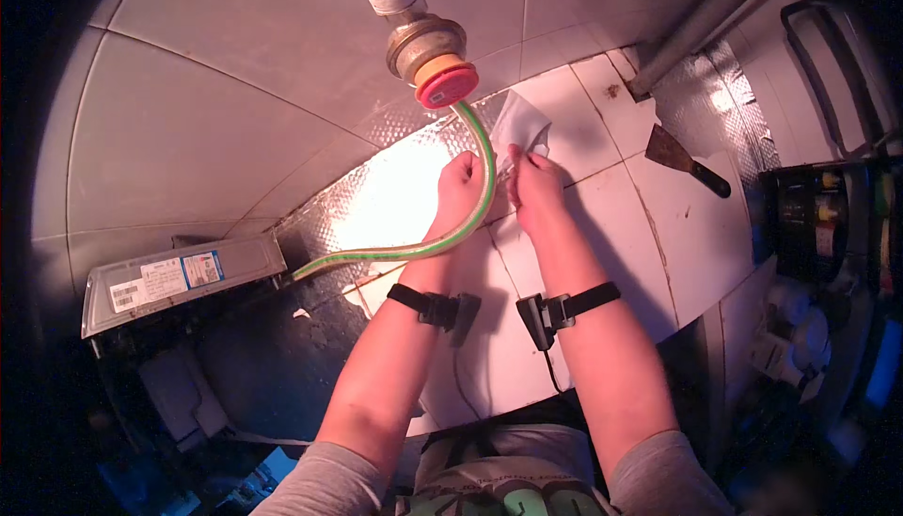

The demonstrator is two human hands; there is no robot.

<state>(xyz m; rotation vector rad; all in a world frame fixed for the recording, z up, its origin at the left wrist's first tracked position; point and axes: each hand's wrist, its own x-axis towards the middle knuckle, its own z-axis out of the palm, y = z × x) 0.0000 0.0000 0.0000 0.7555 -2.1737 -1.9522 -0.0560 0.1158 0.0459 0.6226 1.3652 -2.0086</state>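
Note:
My right hand (539, 187) is closed, thumb against fingers, at the lower end of a crumpled whitish sheet (520, 123), which looks like thin paper or foil backing. Close beside it, my left hand (455, 189) is curled shut, its fingertips turned toward the sheet. What it grips is hidden from me. A clear hose with a green stripe (488, 173) curves down past my left hand and crosses over that forearm. Shiny embossed foil tape (395, 187) runs along the foot of the tiled wall, brightly lit beside my left hand.
A scraper (691, 164) with a black handle lies on white floor tiles to the right. Overhead, a pipe fitting with a red cap (447, 86) feeds the hose. A metal appliance panel (179, 276) stands left. More foil strip (710, 102) and a slanting pipe (701, 31) are at far right.

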